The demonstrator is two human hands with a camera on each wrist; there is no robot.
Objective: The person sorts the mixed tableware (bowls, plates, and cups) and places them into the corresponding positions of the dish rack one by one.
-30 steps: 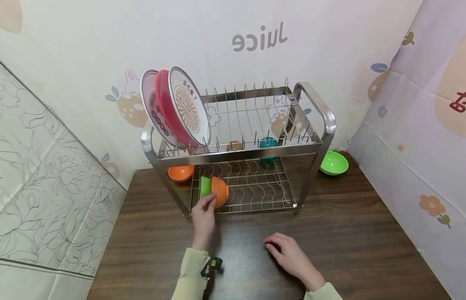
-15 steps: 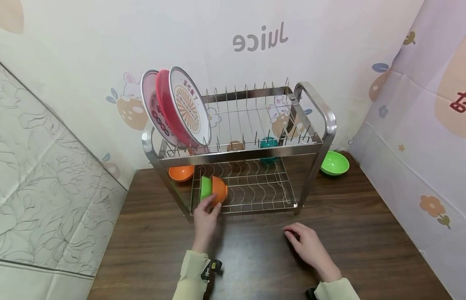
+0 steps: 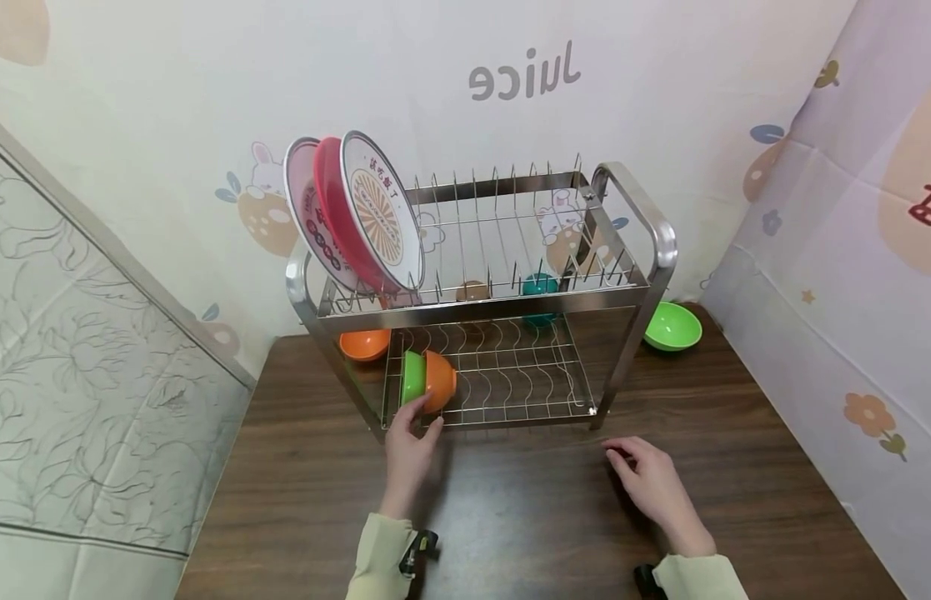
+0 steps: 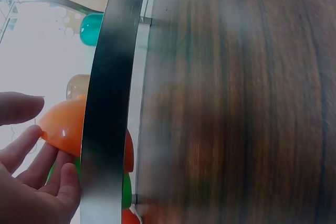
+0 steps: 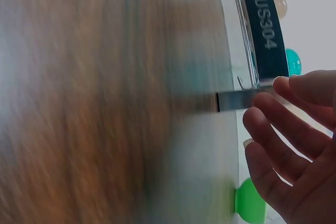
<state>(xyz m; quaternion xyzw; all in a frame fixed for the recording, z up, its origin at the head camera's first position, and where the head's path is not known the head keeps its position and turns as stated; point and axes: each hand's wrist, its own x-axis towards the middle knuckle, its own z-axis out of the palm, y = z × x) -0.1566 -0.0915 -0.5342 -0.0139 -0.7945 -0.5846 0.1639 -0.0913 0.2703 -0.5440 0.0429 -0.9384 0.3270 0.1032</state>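
On the lower tier of the metal dish rack (image 3: 465, 315), an orange bowl (image 3: 441, 382) stands on its side against a green bowl (image 3: 412, 377). My left hand (image 3: 408, 446) is at the front of these bowls. Its fingertips are at the orange bowl's near edge, and the thumb stands apart from it. The left wrist view shows the fingers (image 4: 39, 169) extended beside the orange bowl, part of which the rack bar hides. My right hand (image 3: 651, 483) is over the table in front of the rack's right leg, fingers loosely bent, holding nothing.
Two patterned plates (image 3: 382, 212) and a red one (image 3: 337, 208) between them lean in the upper tier's left end. Behind the rack are an orange bowl (image 3: 364, 344), a brown one (image 3: 473, 292) and a teal one (image 3: 540, 287). A bright green bowl (image 3: 673, 327) sits right of the rack.
My left thumb has come away from the orange bowl, and the left hand has drawn back slightly. My right hand has moved right across the table.
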